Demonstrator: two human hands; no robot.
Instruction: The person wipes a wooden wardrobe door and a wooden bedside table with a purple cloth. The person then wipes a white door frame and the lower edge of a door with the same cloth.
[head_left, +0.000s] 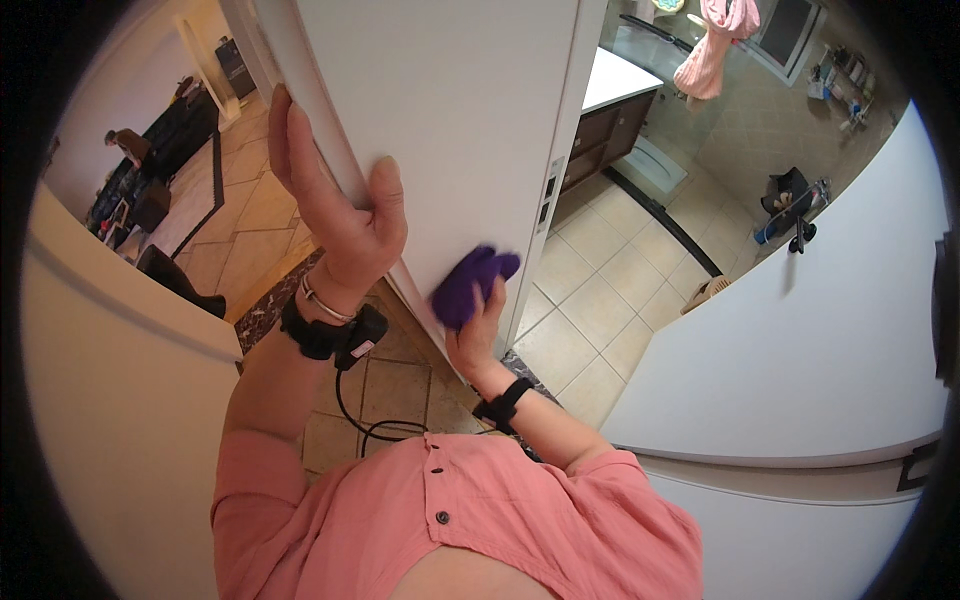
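My left hand is raised at the edge of a white door frame, palm towards it and thumb apart from the fingers, with nothing held. In my right hand is a bunched purple cloth, which lies against the lower part of the white panel between the two doorways. The cloth looks slightly blurred. A metal latch plate sits in the panel's right edge, above and to the right of the cloth. Both wrists wear black straps, and a black cable hangs from the left one.
On the right, a white door with a black handle stands open to a tiled bathroom with a vanity cabinet. Through the left doorway a person is visible by a dark sofa. The cable loops near my waist.
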